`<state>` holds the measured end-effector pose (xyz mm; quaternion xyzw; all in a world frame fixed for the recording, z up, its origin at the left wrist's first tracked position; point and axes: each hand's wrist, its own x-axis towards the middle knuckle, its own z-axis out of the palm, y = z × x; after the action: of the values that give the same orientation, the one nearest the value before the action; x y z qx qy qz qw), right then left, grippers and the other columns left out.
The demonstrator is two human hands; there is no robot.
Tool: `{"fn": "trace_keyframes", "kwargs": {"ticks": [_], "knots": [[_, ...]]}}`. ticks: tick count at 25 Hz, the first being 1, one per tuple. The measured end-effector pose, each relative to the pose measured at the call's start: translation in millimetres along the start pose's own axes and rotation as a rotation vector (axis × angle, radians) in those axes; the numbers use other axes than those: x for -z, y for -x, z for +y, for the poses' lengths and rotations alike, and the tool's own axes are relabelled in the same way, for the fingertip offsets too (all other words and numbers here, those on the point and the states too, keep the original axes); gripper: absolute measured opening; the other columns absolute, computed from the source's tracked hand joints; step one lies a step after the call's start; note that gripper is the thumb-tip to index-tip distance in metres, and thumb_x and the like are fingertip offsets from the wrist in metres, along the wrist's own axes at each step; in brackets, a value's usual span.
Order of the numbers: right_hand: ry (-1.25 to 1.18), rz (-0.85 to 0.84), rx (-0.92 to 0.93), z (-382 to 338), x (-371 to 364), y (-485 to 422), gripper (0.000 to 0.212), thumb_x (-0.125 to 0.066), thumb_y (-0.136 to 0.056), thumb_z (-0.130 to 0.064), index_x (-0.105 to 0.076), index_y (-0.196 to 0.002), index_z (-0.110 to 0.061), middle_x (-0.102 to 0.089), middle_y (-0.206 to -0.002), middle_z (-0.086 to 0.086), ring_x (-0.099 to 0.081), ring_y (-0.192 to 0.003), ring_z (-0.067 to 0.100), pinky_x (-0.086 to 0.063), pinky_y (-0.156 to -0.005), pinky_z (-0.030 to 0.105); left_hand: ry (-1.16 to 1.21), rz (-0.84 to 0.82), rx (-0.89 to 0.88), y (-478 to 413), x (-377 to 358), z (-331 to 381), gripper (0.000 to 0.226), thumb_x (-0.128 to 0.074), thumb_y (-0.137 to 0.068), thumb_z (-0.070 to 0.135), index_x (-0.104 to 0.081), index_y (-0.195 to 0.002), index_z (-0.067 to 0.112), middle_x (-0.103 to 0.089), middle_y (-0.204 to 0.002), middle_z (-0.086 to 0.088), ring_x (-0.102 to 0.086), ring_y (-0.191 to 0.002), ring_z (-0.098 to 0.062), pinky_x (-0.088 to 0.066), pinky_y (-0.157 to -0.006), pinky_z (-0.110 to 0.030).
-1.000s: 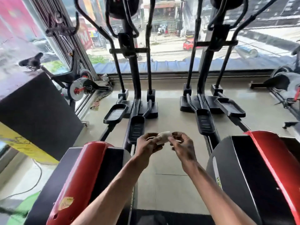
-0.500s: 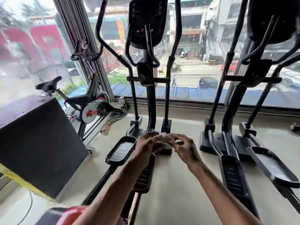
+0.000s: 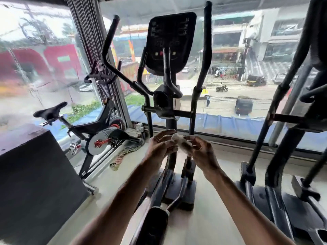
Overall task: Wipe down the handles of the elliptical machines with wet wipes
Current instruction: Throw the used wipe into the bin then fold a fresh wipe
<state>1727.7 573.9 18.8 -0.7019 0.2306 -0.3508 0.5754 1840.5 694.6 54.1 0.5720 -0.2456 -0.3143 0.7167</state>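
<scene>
Wet wipe (image 3: pixel 180 142): a small, whitish, crumpled wad, bunched up rather than spread flat; it is blurred, so its folds cannot be made out. It is held in the air between the two hands, in front of the lower mast of the middle elliptical machine (image 3: pixel 170 110).
Left hand (image 3: pixel 161 147): raised with its back to the camera; its grip pinches the left end of the wipe with the fingers partly curled.
Right hand (image 3: pixel 201 152): just beside the left hand, its grip curled and pinching the right end of the wipe between thumb and fingers.
Left handle (image 3: pixel 110 45): a long, dark, bent bar rising on the left of the console (image 3: pixel 170 43), well above the hands and not touched.
Right handle (image 3: pixel 206 41): a dark, nearly straight bar on the right of the console, also untouched.
Pedal (image 3: pixel 155 225): a dark footplate low down, between the forearms.
Second elliptical machine (image 3: pixel 286 124): at the right edge, black, only partly in view.
Exercise bike (image 3: pixel 104 128): on the left by the window (image 3: pixel 238 55), with a black saddle and a silver flywheel.
Black box (image 3: pixel 35 183): at the far left, on the pale floor (image 3: pixel 212 218).
</scene>
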Motion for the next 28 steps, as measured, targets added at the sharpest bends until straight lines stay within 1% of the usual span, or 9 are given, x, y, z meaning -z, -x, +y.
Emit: {"fn": "trace_keyframes", "kwargs": {"ticks": [5, 8, 10, 14, 16, 19, 21, 24, 28], "knots": [[0.224, -0.070, 0.228, -5, 22, -140, 0.035, -0.085, -0.083, -0.038, -0.071, -0.113, -0.027, -0.070, -0.108, -0.015, -0.063, -0.093, -0.005, -0.053, -0.075, 0.018, -0.121, 0.151, -0.134, -116, -34, 30, 0.021, -0.066, -0.090, -0.012, -0.074, -0.096, 0.007, -0.077, -0.086, -0.006, -0.074, -0.077, -0.019, -0.060, -0.067, -0.025], [0.254, -0.191, 0.345, -18, 23, -204, 0.043, -0.084, -0.085, -0.030, -0.067, -0.125, -0.029, -0.063, -0.117, -0.019, -0.059, -0.095, -0.005, -0.046, -0.072, 0.009, -0.227, 0.178, -0.199, -168, -36, 50, 0.015, -0.074, -0.086, -0.008, -0.074, -0.086, 0.008, -0.076, -0.076, 0.001, -0.073, -0.071, -0.014, -0.061, -0.069, -0.026], [0.273, -0.267, 0.400, -21, 20, -242, 0.041, -0.082, -0.087, -0.027, -0.068, -0.125, -0.029, -0.063, -0.116, -0.018, -0.059, -0.096, -0.006, -0.043, -0.072, 0.007, -0.282, 0.188, -0.226, -203, -31, 60, 0.014, -0.079, -0.082, -0.006, -0.075, -0.086, 0.007, -0.076, -0.081, -0.003, -0.074, -0.074, -0.018, -0.063, -0.074, -0.030], [0.248, -0.274, 0.432, -21, 6, -317, 0.014, -0.083, -0.085, -0.032, -0.076, -0.097, -0.031, -0.068, -0.104, -0.016, -0.064, -0.095, 0.006, -0.048, -0.075, 0.019, -0.359, 0.216, -0.307, -270, -14, 79, 0.013, -0.082, -0.078, -0.006, -0.073, -0.083, 0.002, -0.074, -0.072, 0.001, -0.071, -0.063, -0.012, -0.062, -0.066, -0.025], [0.202, -0.284, 0.427, -23, -4, -342, 0.019, -0.084, -0.084, -0.031, -0.074, -0.100, -0.034, -0.071, -0.104, -0.016, -0.066, -0.095, 0.007, -0.052, -0.075, 0.025, -0.391, 0.182, -0.335, -295, -6, 88, 0.014, -0.081, -0.081, -0.002, -0.071, -0.090, -0.005, -0.074, -0.077, -0.007, -0.069, -0.065, -0.014, -0.059, -0.064, -0.024], [0.189, -0.300, 0.449, -26, -24, -380, 0.029, -0.084, -0.085, -0.028, -0.072, -0.109, -0.039, -0.074, -0.102, -0.016, -0.067, -0.093, 0.009, -0.055, -0.080, 0.027, -0.445, 0.116, -0.379, -339, 14, 105, 0.011, -0.085, -0.081, 0.009, -0.075, -0.085, 0.010, -0.077, -0.084, -0.013, -0.071, -0.072, -0.020, -0.059, -0.068, -0.034], [0.161, -0.276, 0.448, -28, -34, -408, 0.015, -0.083, -0.087, -0.022, -0.078, -0.100, -0.029, -0.075, -0.100, -0.010, -0.070, -0.094, 0.010, -0.057, -0.081, 0.029, -0.513, 0.103, -0.432, -370, 27, 116, 0.012, -0.087, -0.079, 0.015, -0.075, -0.079, 0.015, -0.077, -0.083, -0.005, -0.072, -0.078, -0.017, -0.059, -0.071, -0.039], [0.058, -0.276, 0.398, -33, -44, -440, 0.012, -0.081, -0.088, -0.017, -0.079, -0.099, -0.012, -0.079, -0.103, -0.002, -0.073, -0.101, 0.012, -0.055, -0.084, 0.020, -0.593, 0.036, -0.499, -405, 41, 128, 0.016, -0.088, -0.078, 0.020, -0.073, -0.076, 0.015, -0.076, -0.088, 0.005, -0.073, -0.085, -0.010, -0.055, -0.075, -0.025], [0.026, -0.243, 0.396, -35, -53, -463, 0.009, -0.078, -0.089, -0.013, -0.078, -0.097, -0.010, -0.079, -0.107, -0.004, -0.073, -0.103, 0.011, -0.055, -0.084, 0.020, -0.562, -0.053, -0.480, -439, 55, 133, 0.016, -0.086, -0.080, 0.012, -0.072, -0.075, 0.016, -0.077, -0.096, 0.004, -0.074, -0.091, -0.009, -0.056, -0.085, -0.024]]}}
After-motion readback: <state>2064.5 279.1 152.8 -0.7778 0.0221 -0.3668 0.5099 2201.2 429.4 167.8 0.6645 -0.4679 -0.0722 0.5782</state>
